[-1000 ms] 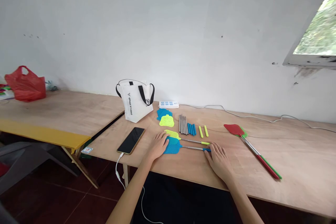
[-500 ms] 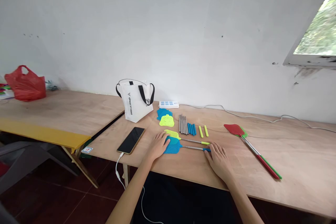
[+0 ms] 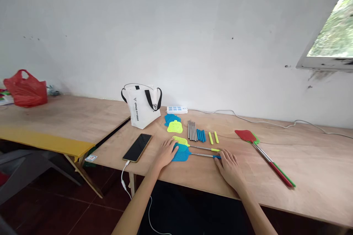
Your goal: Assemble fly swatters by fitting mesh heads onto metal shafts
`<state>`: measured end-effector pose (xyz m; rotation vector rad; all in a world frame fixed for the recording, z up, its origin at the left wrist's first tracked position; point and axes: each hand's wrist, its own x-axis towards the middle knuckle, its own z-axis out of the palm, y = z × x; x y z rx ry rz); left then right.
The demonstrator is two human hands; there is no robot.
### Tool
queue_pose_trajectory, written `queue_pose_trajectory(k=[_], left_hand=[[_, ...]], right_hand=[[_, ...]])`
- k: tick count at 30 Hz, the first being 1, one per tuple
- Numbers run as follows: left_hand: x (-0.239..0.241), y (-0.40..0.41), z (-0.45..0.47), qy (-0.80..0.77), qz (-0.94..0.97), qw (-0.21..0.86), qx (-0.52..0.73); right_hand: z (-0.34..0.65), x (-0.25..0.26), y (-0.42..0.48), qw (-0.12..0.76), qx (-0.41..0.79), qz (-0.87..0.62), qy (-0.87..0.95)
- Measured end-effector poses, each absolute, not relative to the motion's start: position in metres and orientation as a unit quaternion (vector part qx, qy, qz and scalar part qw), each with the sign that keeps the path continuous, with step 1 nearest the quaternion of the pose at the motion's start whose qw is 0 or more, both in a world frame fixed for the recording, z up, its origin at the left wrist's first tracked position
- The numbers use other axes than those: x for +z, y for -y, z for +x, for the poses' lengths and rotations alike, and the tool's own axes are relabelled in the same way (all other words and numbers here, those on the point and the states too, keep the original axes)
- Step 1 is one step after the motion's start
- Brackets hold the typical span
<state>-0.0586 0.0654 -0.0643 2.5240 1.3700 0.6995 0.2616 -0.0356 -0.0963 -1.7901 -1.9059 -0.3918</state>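
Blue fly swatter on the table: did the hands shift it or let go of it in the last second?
Nothing visibly changed. The left hand still lies flat on the mesh head of the blue fly swatter, and the right hand still rests at its handle end.

The blue fly swatter (image 3: 182, 154) is seen laid flat on the wooden table (image 3: 303, 165) — mesh head leftward, metal shaft and blue grip stretched rightward.
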Motion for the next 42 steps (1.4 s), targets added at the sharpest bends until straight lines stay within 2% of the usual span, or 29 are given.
queue_pose_trajectory(k=[20, 33, 38, 42], left_hand=[[-0.069, -0.068, -0.06, -0.45, 0.852, 0.084, 0.253], [-0.065, -0.068, -0.059, -0.45, 0.844, 0.11, 0.269], [-0.048, -0.058, -0.05, -0.427, 0.84, 0.098, 0.322], [-0.026, -0.04, -0.036, -0.371, 0.874, 0.062, 0.308]], right_hand=[[0.262, -0.096, 0.035, 0.266, -0.155, -0.639, 0.705], [0.264, -0.088, 0.037, 0.287, -0.109, -0.631, 0.713], [0.26, -0.079, 0.04, 0.313, -0.095, -0.598, 0.731], [0.26, -0.073, 0.042, 0.344, -0.107, -0.572, 0.737]])
